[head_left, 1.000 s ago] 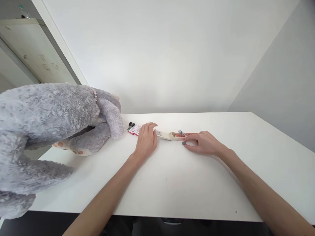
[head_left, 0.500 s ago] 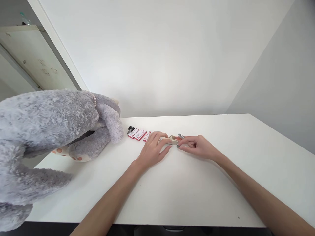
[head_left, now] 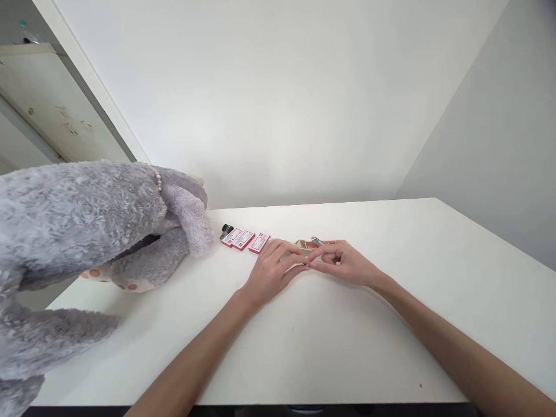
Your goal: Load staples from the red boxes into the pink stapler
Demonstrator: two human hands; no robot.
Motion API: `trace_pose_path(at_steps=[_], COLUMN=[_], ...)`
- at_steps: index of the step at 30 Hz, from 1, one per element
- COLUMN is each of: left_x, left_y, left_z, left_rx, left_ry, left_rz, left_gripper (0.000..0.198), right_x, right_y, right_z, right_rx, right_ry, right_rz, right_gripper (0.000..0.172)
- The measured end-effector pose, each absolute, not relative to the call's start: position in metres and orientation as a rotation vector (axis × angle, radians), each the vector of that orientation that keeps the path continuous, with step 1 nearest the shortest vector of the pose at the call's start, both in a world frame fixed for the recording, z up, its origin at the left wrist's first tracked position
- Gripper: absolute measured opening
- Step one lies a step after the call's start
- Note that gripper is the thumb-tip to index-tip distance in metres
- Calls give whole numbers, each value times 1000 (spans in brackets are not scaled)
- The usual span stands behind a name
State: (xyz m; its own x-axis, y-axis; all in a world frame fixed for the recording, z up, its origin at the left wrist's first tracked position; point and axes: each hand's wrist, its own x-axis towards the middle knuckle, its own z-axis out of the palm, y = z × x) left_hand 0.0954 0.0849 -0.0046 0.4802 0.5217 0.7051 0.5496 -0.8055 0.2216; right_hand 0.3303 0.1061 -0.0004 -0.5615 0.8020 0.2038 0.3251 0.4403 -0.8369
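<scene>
My left hand (head_left: 278, 267) reaches in from the left with thumb and forefinger pinched together. Its fingertips meet those of my right hand (head_left: 341, 262), also pinched, at a small dark grey piece (head_left: 307, 264) too tiny to identify. Just behind the fingers lies a beige holder-like object (head_left: 301, 245) with a reddish inside. Against it rests a shiny metal part (head_left: 317, 240), and a flat orange-red strip (head_left: 335, 242) extends to the right, partly covered by my right hand.
Several small red-and-white boxes (head_left: 259, 242) lie left of my left hand, beside a small black-capped item (head_left: 226, 230). A large grey plush toy (head_left: 87, 214) takes up the left of the white table (head_left: 347, 347). A white wall (head_left: 278, 104) stands behind.
My left hand has left the beige object and moved its fingertips to the small grey piece. My right hand has brought that piece slightly left. The view has shifted a little.
</scene>
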Motion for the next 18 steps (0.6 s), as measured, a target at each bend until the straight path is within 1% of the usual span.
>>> trace_pose_path(at_steps=[4, 8, 10, 12, 14, 18], left_x=[99, 101, 102, 105, 107, 111], left_y=[85, 85, 83, 81, 80, 78], left_z=[-8, -4, -1, 2, 3, 2], left_rx=[-2677, -2654, -2638, -2632, -2637, -2675], left_ry=[-1202, -1455, -1553, -1610, -1615, -1551], left_rz=[-1549, -1766, -1815, -1831, -1829, -1812], left_gripper=[12, 15, 16, 17, 17, 15], right_x=[328, 322, 318, 313, 310, 307], right_y=[102, 99, 98, 97, 96, 96], right_z=[-3, -10, -13, -15, -16, -16], right_rx=[-900, -829, -830, -861, -893, -892], right_ry=[-2017, -2080, -2110, -2110, -2100, -2070], right_rz=[909, 474, 240, 76, -15, -93], right_gripper=[32, 28, 21, 17, 16, 16])
